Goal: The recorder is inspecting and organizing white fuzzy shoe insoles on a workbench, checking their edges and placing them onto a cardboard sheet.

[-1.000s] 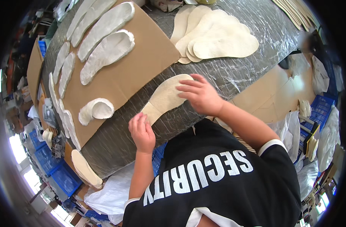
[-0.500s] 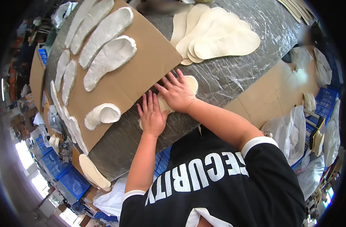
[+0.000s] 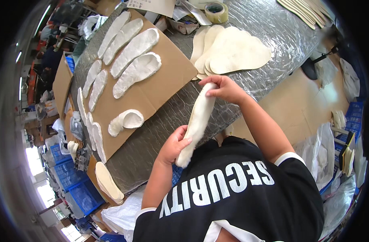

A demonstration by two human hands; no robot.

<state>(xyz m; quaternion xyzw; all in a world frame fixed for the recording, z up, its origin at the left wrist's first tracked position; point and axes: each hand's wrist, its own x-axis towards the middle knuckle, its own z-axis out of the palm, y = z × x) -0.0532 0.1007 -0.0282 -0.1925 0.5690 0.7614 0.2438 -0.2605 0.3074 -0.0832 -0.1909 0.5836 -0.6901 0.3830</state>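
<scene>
A fluffy white insole (image 3: pixel 199 121) with a cream backing is held on its edge between my two hands, raised off the table. My left hand (image 3: pixel 175 144) pinches its lower end, the thumb on the fleecy side. Around its upper end close the fingers of my right hand (image 3: pixel 224 89). Just beyond my right hand lies a fanned stack of flat cream insole pieces (image 3: pixel 241 50). To the left, a brown cardboard sheet (image 3: pixel 160 86) carries several white fleecy insoles (image 3: pixel 135 52), and one curled fleecy piece (image 3: pixel 126 122) sits near its lower edge.
The table (image 3: pixel 140 161) has a dark, shiny plastic cover. A tape roll (image 3: pixel 216 12) and a small box of odds and ends (image 3: pixel 184 26) stand at the far edge. More cream insoles (image 3: pixel 108 183) lie at the left corner. Blue crates (image 3: pixel 85 195) stand beyond the table.
My hands were lying flat on the insole on the table. Now they grip its two ends and hold it up, turned on edge, nearer my body. The view has shifted slightly.
</scene>
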